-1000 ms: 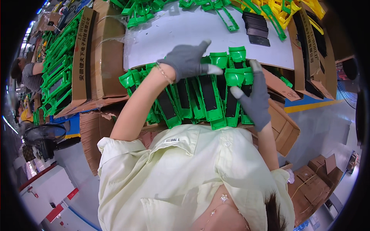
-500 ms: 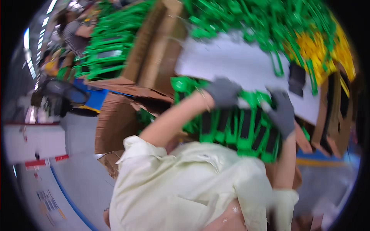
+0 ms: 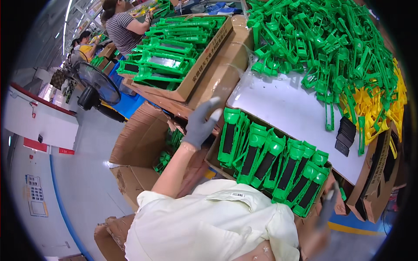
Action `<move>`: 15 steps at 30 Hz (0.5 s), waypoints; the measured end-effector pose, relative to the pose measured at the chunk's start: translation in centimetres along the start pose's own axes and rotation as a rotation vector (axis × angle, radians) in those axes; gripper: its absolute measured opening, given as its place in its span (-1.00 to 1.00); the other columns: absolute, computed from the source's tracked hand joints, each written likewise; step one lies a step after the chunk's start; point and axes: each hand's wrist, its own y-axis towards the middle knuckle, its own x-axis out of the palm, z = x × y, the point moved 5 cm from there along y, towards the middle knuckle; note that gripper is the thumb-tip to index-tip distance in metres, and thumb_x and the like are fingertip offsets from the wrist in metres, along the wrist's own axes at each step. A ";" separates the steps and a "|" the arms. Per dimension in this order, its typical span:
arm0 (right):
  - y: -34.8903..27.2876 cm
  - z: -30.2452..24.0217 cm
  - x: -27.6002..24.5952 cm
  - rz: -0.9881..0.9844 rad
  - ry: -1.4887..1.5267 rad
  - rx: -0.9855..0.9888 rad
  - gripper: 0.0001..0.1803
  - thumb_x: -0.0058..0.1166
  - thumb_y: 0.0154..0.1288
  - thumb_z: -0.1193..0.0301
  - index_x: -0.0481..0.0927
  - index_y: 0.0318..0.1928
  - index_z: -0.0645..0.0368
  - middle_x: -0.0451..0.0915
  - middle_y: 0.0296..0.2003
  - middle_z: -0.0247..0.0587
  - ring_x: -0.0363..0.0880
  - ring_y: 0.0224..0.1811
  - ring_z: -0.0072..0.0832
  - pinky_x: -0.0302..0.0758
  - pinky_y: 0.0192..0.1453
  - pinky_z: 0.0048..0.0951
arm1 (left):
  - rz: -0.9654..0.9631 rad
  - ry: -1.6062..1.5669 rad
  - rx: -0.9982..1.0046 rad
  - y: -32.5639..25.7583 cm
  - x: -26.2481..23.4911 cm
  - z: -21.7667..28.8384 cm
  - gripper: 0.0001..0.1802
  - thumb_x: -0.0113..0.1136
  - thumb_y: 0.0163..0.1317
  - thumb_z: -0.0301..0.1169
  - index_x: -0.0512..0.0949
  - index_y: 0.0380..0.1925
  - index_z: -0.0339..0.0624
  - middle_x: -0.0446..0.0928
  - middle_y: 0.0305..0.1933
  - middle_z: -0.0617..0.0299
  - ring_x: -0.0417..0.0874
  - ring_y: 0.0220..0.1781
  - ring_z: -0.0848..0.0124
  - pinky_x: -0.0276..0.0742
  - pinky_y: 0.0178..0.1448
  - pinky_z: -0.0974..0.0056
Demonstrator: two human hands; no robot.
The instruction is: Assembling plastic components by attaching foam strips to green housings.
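An open carton in front of my body holds a row of long green plastic pieces with black strips, standing tilted side by side. My left hand, in a grey glove, is raised beside the carton's left end. Its fingers are apart and nothing is in them. Past the carton's right end is my right hand, gloved too and blurred, seen edge-on with its fingers stretched out. No held thing shows in it.
Loose green plastic parts pile on the white tabletop, with yellow parts and black strips at right. A filled carton stands at left, near a fan. Another person works beyond.
My hands have left the green pieces in the carton and moved apart, the left one to the left and the right one lower right. The head view has also shifted.
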 end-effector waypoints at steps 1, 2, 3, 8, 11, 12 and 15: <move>-1.4 -2.3 1.5 -0.002 0.042 0.014 -0.48 -0.21 0.39 0.30 0.21 0.28 0.27 0.30 0.24 -0.16 0.25 0.28 -0.39 0.17 0.34 -0.37 | 0.008 0.007 -0.008 -1.3 0.1 0.2 -0.59 0.18 0.19 -0.43 0.44 0.04 -0.34 0.53 0.03 0.12 0.52 0.08 0.39 0.40 0.18 0.31; -2.2 -5.4 3.5 0.006 0.080 0.035 -0.48 -0.22 0.40 0.29 0.21 0.29 0.26 0.29 0.24 -0.17 0.25 0.28 -0.39 0.17 0.34 -0.37 | 0.022 0.075 0.043 -2.4 0.4 0.7 -0.60 0.22 0.16 -0.39 0.47 0.00 -0.30 0.54 -0.01 0.08 0.55 0.06 0.32 0.43 0.14 0.28; -3.6 -7.4 4.5 0.017 0.118 0.053 -0.48 -0.22 0.40 0.28 0.20 0.29 0.26 0.29 0.25 -0.17 0.25 0.28 -0.39 0.17 0.34 -0.37 | 0.038 0.143 0.098 -3.3 0.7 1.3 -0.61 0.25 0.14 -0.35 0.50 -0.04 -0.26 0.56 -0.04 0.03 0.57 0.05 0.25 0.46 0.10 0.26; -4.6 -8.2 5.6 0.010 0.386 0.054 -0.46 -0.26 0.42 0.23 0.19 0.30 0.25 0.27 0.26 -0.19 0.25 0.29 -0.39 0.17 0.35 -0.38 | -0.286 -0.496 -0.597 -7.0 3.4 -7.0 -0.33 -0.04 0.31 0.00 0.23 0.25 -0.25 0.33 0.26 0.09 0.35 0.26 0.31 0.24 0.32 0.25; -4.4 -8.2 6.3 0.002 0.556 0.048 -0.45 -0.28 0.43 0.20 0.18 0.30 0.24 0.27 0.27 -0.20 0.24 0.29 -0.38 0.16 0.35 -0.38 | -0.471 -1.083 -0.590 -8.1 5.0 -4.9 -0.31 -0.25 0.37 0.07 0.12 0.33 -0.17 0.21 0.35 0.13 0.26 0.32 0.37 0.13 0.41 0.22; -4.4 -8.1 6.4 -0.011 0.607 0.047 -0.45 -0.28 0.43 0.19 0.18 0.31 0.24 0.26 0.27 -0.20 0.24 0.29 -0.38 0.16 0.35 -0.38 | -0.496 -1.204 -0.726 -8.5 6.0 -5.5 -0.34 -0.22 0.37 0.05 0.12 0.33 -0.13 0.21 0.35 0.15 0.28 0.32 0.38 0.19 0.38 0.22; -5.1 -7.1 5.5 -0.034 0.727 0.085 -0.44 -0.30 0.44 0.17 0.17 0.31 0.23 0.25 0.27 -0.21 0.24 0.29 -0.38 0.16 0.36 -0.38 | -0.541 -1.346 -0.886 -8.7 7.1 -3.9 -0.39 -0.09 0.34 -0.02 0.18 0.32 -0.02 0.29 0.31 0.17 0.36 0.27 0.34 0.30 0.31 0.20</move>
